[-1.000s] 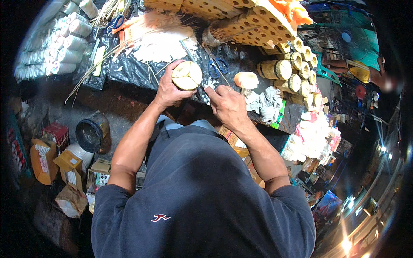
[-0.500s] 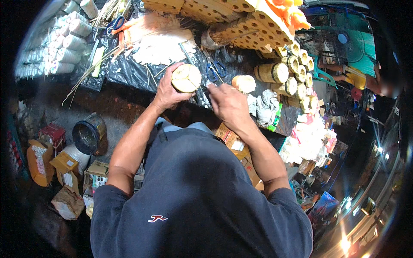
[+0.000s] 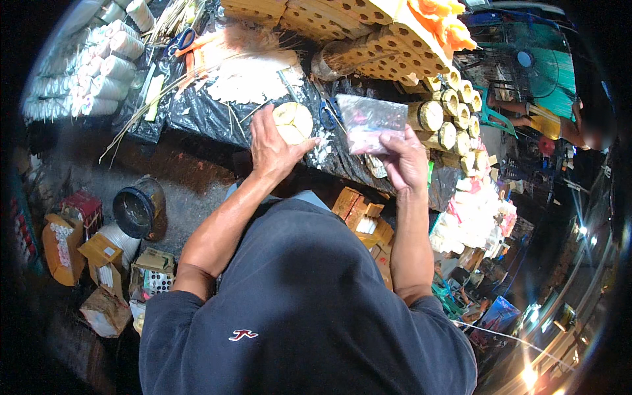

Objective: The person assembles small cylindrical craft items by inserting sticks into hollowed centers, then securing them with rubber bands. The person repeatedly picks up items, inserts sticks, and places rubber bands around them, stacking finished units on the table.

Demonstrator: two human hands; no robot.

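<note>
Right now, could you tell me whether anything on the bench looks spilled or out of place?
Yes: pale shavings and thin sticks lie scattered across the black sheet, some sticks hanging over its edge. The left hand holds a round bamboo section; the right hand holds a clear plastic bag.

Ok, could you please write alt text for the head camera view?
A person's left hand holds a round pale cylinder over a black-covered table, while the right hand lifts a small clear plastic bag. Similar cylinders are stacked nearby.
</note>
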